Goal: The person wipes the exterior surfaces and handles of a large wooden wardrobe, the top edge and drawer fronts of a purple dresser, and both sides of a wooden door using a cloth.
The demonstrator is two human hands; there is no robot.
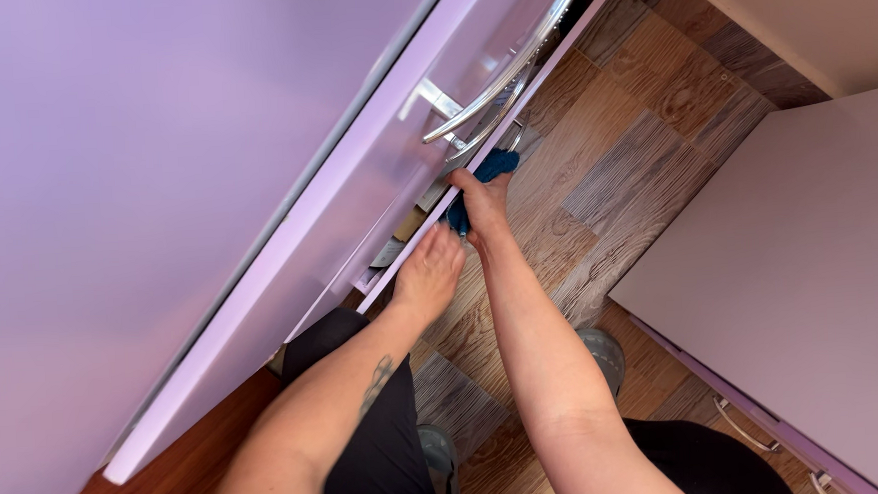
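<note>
A lilac cabinet front [135, 173] fills the left of the head view, with pulled-out lilac drawers [394, 159] below it and a curved chrome handle [490, 79] on the upper one. My right hand [484, 200] is closed around a dark blue cloth [490, 169] and presses it against the edge of a lower drawer front, just under the handle. My left hand [428, 273] rests with its fingers on the same drawer's edge, a little nearer to me. Part of the cloth is hidden behind my right hand.
Wood-pattern vinyl floor [632, 117] runs between the two cabinet rows. A pale lilac worktop [810, 258] stands at the right, with drawer handles [744, 426] below it. My grey shoes [605, 354] and dark trousers are at the bottom. Some items lie inside the drawer [408, 229].
</note>
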